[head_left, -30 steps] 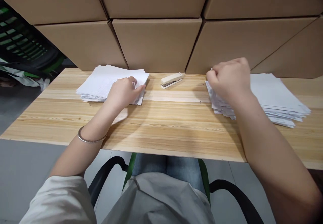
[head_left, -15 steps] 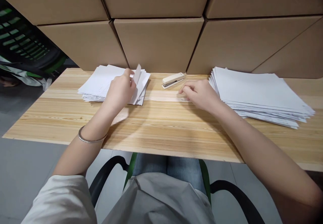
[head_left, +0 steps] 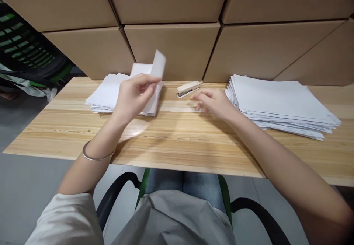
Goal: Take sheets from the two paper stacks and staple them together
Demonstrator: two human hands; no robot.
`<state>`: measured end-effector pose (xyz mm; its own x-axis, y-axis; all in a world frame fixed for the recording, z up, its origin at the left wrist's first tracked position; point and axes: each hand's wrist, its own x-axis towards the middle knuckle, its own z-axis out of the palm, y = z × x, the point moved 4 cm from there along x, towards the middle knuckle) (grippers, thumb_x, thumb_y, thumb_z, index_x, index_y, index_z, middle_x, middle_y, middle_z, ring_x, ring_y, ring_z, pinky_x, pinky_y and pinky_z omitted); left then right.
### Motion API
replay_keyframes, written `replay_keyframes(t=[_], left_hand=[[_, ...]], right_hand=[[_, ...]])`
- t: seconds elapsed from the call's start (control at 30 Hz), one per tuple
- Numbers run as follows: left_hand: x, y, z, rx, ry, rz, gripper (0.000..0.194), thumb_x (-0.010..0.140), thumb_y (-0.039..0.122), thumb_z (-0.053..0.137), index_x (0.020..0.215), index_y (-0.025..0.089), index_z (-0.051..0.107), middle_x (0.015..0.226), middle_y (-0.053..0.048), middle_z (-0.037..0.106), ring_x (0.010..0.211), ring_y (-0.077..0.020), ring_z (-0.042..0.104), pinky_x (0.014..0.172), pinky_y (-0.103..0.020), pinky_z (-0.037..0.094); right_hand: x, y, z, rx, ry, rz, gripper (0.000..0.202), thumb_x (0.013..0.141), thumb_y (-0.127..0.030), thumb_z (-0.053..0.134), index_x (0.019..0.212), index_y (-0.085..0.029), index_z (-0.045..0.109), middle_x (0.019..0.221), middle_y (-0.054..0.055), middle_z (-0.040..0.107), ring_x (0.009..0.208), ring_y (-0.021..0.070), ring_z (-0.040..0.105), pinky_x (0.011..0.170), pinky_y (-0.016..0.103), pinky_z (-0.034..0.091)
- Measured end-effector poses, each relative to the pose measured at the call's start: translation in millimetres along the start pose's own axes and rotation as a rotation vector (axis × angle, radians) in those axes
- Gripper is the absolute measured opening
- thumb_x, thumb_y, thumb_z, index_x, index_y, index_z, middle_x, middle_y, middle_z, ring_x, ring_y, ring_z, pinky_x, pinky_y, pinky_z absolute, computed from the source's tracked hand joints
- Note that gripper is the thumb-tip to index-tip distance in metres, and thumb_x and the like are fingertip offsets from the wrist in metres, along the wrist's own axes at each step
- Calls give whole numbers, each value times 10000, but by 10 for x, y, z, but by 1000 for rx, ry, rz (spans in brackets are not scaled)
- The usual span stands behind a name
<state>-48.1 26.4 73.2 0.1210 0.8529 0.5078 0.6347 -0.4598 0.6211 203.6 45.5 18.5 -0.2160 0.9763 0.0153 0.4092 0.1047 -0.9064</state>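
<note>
My left hand (head_left: 138, 95) pinches a sheet of white paper (head_left: 159, 65) between thumb and fingers, lifting it above the left stack of paper (head_left: 106, 92). The sheet's upper right part curls upward; how many sheets are held I cannot tell. My right hand (head_left: 214, 103) hovers over the table with fingers loosely bent and apart, holding nothing. Just beyond its fingertips lies a cream stapler (head_left: 188, 89). To the right of that hand is a taller stack of white paper (head_left: 279, 101), its edges uneven.
Stacked cardboard boxes (head_left: 171, 51) form a wall along the back of the wooden table (head_left: 177, 142). A black and green chair (head_left: 27, 42) stands at the far left. Chair armrests (head_left: 118, 186) flank my lap below the table's front edge.
My left hand has raised the paper's edge off the left stack, and the sheet now stands higher. The right hand has stayed near the stapler, its fingers slightly more spread.
</note>
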Motion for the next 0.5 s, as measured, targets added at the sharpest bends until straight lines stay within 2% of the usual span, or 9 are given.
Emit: replay_keyframes(t=[0.03,0.1,0.2,0.27,0.33,0.43,0.5], left_hand=[[-17,51,-12,-130,-3,27,234,917,279,635,1082,255,800,1128,-28,785,1098,-248,730,970,-423,605],[-41,107,-27,-324,25,17,207,920,299,654,1068,297,799,1115,0,777,1111,-247,735,957,-440,623],[-26,57,7,-426,89,-108,207,902,278,661,1062,295,790,1089,6,782,1094,-246,742,945,-464,640],[11,-43,60,-412,93,-201,219,880,266,669,1068,264,781,1082,-16,787,1066,-245,743,931,-456,645],[50,-156,116,-375,45,-264,216,868,267,664,1049,223,771,1068,-53,783,1014,-241,744,903,-439,643],[79,-267,130,-213,14,-262,261,874,264,628,1110,193,713,1176,-105,742,1033,-247,730,906,-430,621],[72,-276,102,-15,32,-232,372,889,290,616,1249,199,632,1321,-135,682,1164,-279,692,982,-455,582]], right_hand=[[21,12,4,136,-18,10,261,898,-390,629,1004,-184,749,1049,71,783,807,175,719,640,268,502],[56,21,12,380,-96,-7,380,859,-484,727,1142,-229,726,1290,72,736,1045,205,727,790,294,569],[70,29,-19,615,-206,-22,504,794,-591,782,1182,-274,723,1353,44,714,1221,240,677,978,362,571],[66,44,-102,691,-166,-9,508,757,-609,807,1132,-272,740,1263,30,751,1180,250,695,961,380,588],[59,63,-225,694,-58,14,461,711,-548,864,1049,-254,756,1118,21,783,1046,242,732,876,376,616],[36,79,-442,552,77,83,351,685,-427,911,911,-201,766,952,53,790,836,227,738,730,361,633],[10,82,-581,417,76,178,297,701,-389,901,868,-180,773,924,94,791,768,235,731,658,368,634]])
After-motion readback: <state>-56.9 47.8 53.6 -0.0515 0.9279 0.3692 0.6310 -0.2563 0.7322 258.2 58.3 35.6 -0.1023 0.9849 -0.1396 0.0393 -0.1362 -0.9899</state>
